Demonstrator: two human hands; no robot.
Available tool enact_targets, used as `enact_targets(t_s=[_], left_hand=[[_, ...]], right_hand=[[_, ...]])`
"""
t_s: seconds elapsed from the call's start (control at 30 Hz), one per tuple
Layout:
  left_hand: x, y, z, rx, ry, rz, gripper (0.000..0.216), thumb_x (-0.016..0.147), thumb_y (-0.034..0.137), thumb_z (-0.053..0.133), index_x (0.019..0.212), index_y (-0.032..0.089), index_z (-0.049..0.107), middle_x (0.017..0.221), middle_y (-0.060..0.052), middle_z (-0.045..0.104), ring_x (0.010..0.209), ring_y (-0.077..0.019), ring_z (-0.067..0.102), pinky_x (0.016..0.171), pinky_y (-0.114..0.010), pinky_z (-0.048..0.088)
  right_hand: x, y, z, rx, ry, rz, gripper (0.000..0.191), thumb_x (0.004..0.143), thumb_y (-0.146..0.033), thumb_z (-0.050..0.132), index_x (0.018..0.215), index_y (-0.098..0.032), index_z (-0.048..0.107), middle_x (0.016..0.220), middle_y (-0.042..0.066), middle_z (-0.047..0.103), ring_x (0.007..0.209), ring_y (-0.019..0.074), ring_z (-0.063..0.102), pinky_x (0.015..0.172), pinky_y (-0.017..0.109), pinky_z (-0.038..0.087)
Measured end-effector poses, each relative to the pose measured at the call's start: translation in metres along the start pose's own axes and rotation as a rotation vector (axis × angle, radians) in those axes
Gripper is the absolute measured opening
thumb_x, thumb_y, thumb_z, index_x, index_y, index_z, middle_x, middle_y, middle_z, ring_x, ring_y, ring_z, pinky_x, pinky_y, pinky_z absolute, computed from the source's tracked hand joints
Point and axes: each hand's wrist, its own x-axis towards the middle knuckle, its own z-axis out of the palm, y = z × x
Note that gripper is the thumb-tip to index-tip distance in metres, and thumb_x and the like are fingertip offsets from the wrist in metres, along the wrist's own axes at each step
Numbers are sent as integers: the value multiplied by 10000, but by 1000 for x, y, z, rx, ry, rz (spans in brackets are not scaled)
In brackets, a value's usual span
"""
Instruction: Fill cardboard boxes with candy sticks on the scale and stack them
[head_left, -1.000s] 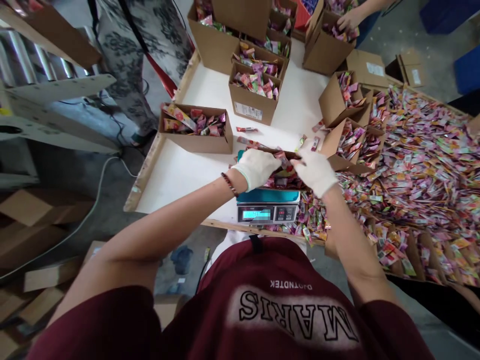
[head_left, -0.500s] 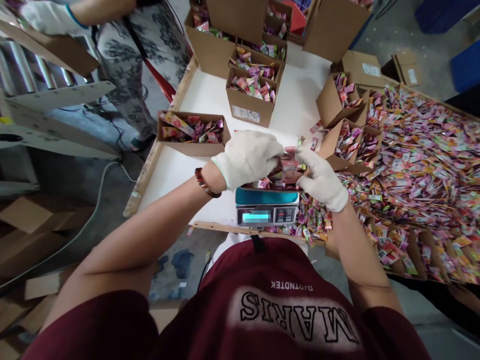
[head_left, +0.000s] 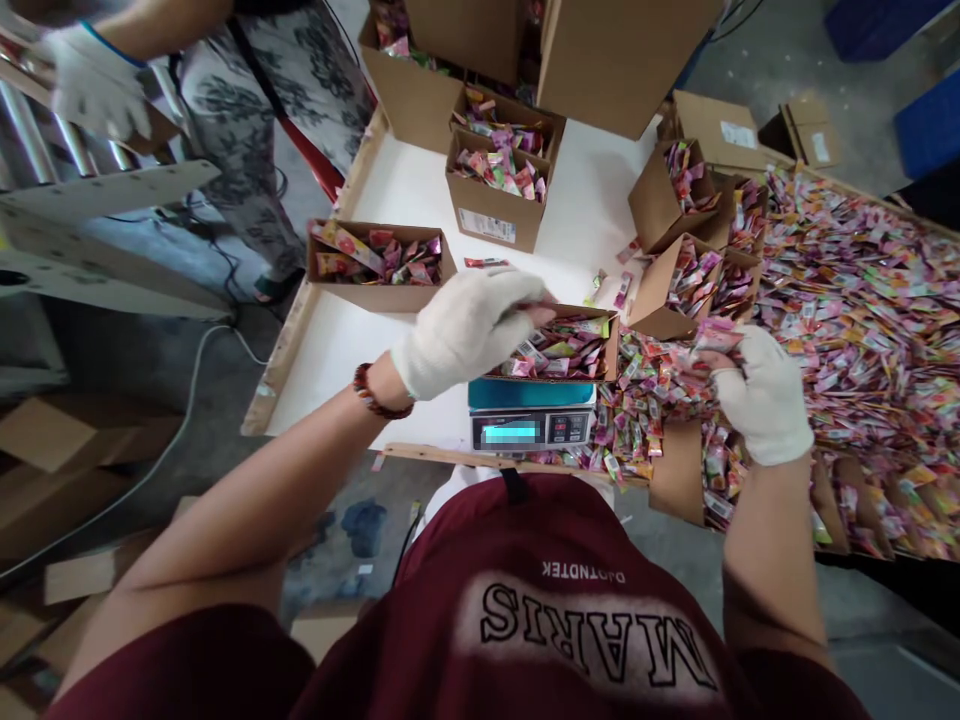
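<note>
My left hand [head_left: 469,325], in a white glove, hovers over the left end of a shallow cardboard box [head_left: 611,350] full of coloured sachets. That box sits on a teal digital scale [head_left: 532,425]. Its fingers are curled together; whether they hold anything is hidden. My right hand [head_left: 757,395], also gloved, is off to the right above the loose sachet pile [head_left: 855,310], closed on a few pink sachets [head_left: 716,338].
Several cardboard boxes of sachets stand on the white table [head_left: 420,190], one at the left [head_left: 375,262], others at the back [head_left: 495,190] and right [head_left: 675,275]. Another person's gloved hand [head_left: 94,85] shows at the top left by a patterned garment. Flat cardboard lies on the floor at left.
My right hand has moved away from the box on the scale, rightward and down over the loose pile, taking sachets with it. My left hand shifted slightly left. Another person's hand came into view.
</note>
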Motion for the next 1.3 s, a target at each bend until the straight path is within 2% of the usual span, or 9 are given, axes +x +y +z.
enact_targets(t_s=[0.13, 0.33, 0.43, 0.53, 0.77, 0.9, 1.13, 1.23, 1.3], left_hand=[[-18, -22, -1, -4, 11, -80, 224, 960, 297, 568, 951, 166, 749, 865, -87, 737, 813, -202, 680, 765, -345, 512], [-12, -12, 1, 39, -44, -88, 265, 996, 353, 526, 999, 187, 733, 903, -83, 744, 845, -209, 689, 757, -348, 512], [-14, -9, -4, 77, -50, -108, 268, 999, 379, 521, 1011, 206, 725, 953, -90, 755, 872, -216, 695, 762, -355, 516], [-24, -11, -11, 103, -4, -145, 282, 990, 394, 519, 986, 202, 726, 959, -89, 760, 875, -223, 700, 764, -353, 525], [-38, -13, -16, 136, -27, -212, 333, 986, 382, 474, 917, 178, 728, 892, -90, 749, 805, -219, 678, 737, -335, 518], [-33, -11, -10, 123, -32, -172, 324, 978, 364, 492, 917, 159, 736, 900, -102, 746, 816, -219, 684, 761, -341, 524], [-19, -6, 3, 82, -33, -110, 321, 987, 368, 504, 990, 157, 745, 958, -98, 762, 896, -226, 702, 825, -356, 539], [-17, -2, 5, 89, -33, -107, 319, 987, 366, 503, 985, 155, 742, 964, -103, 760, 896, -230, 700, 818, -358, 537], [-20, -2, 4, 111, -20, -115, 306, 986, 355, 502, 975, 163, 739, 943, -101, 756, 885, -229, 699, 804, -354, 532]], right_hand=[[-7, 8, 0, -5, -15, 31, 119, 929, -308, 624, 987, -208, 652, 1010, 107, 720, 985, 292, 685, 909, 436, 556], [36, -59, 25, 273, -10, -71, 109, 945, -322, 648, 977, -226, 689, 991, 79, 702, 964, 259, 673, 904, 415, 550], [49, -75, 33, 334, -48, -77, 93, 930, -294, 666, 979, -228, 709, 961, 66, 687, 907, 243, 656, 858, 400, 544], [42, -61, 26, 313, -21, -16, 87, 933, -288, 656, 964, -239, 722, 948, 50, 706, 895, 234, 658, 851, 388, 532], [-9, 9, 3, 63, 78, 190, 157, 950, -358, 631, 879, -239, 704, 848, 59, 707, 815, 237, 659, 786, 374, 502], [-21, 17, 0, 55, 78, 266, 220, 943, -416, 629, 881, -219, 704, 844, 55, 709, 808, 230, 658, 779, 366, 506], [9, -50, 30, 389, 152, 299, 247, 944, -464, 628, 898, -231, 695, 762, 7, 645, 688, 179, 599, 684, 331, 510], [22, -73, 48, 520, 114, 281, 239, 949, -419, 624, 1096, -240, 683, 869, 15, 679, 720, 181, 615, 705, 337, 535], [23, -74, 51, 482, 97, 248, 386, 918, -406, 659, 1265, -240, 633, 1005, 41, 697, 797, 197, 639, 762, 352, 546]])
